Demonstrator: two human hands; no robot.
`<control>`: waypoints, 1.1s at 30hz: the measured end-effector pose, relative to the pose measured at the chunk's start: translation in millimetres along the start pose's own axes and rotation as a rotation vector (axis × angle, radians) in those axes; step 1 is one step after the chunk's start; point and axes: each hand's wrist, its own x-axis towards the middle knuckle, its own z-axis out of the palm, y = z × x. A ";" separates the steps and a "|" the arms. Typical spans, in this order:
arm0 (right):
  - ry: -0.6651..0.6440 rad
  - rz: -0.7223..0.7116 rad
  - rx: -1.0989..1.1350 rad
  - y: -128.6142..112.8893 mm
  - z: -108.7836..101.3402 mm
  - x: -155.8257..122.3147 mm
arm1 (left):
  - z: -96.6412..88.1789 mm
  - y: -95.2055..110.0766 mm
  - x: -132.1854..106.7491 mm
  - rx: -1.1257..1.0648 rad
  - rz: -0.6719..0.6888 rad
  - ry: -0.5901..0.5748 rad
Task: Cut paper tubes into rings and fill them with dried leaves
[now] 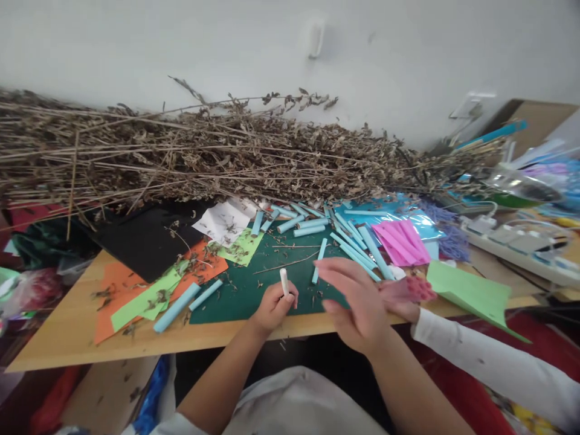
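Right hand (360,305) spread; one white stick (284,281) in left hand (272,306).

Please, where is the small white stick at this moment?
In the head view, the small white stick stands nearly upright in the left hand, in front of the dark green mat.

The mat (242,290) sits on the tabletop (67,326), and paper tubes (312,231) crowd its twelve-to-two side, plant stalks (272,151) sprawling behind them at twelve, before the wall (226,48). Over at nine, paper sheets (124,287) overlap, two more tubes (176,307) lie at eight, and a power strip (521,254) stretches out at three.
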 end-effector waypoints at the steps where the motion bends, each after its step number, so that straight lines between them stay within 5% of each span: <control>1: 0.073 -0.010 -0.044 1.6 -11.5 -12.2 | 0.4 0.6 0.2 -0.007 0.006 -0.001; 4: 0.355 -0.008 -0.236 16.2 -40.5 -54.2 | 1.8 0.1 0.1 -0.030 0.018 0.000; 7: 0.582 0.297 -0.391 42.4 -56.1 -86.4 | 2.7 -0.9 0.3 -0.055 0.024 0.004; 11: 0.216 0.791 -0.368 76.4 -55.1 -93.8 | 3.0 -0.4 1.1 -0.079 0.027 0.007; 17: -0.207 1.010 -0.400 97.8 -25.4 -67.5 | 3.4 -2.3 0.2 -0.091 0.032 0.022; 26: -0.589 0.939 -0.587 104.7 -4.5 -47.6 | 4.0 -4.6 -0.5 -0.102 0.041 0.033; 33: -0.700 0.837 -0.575 106.3 1.3 -39.2 | 4.3 -5.8 0.1 -0.118 0.050 0.040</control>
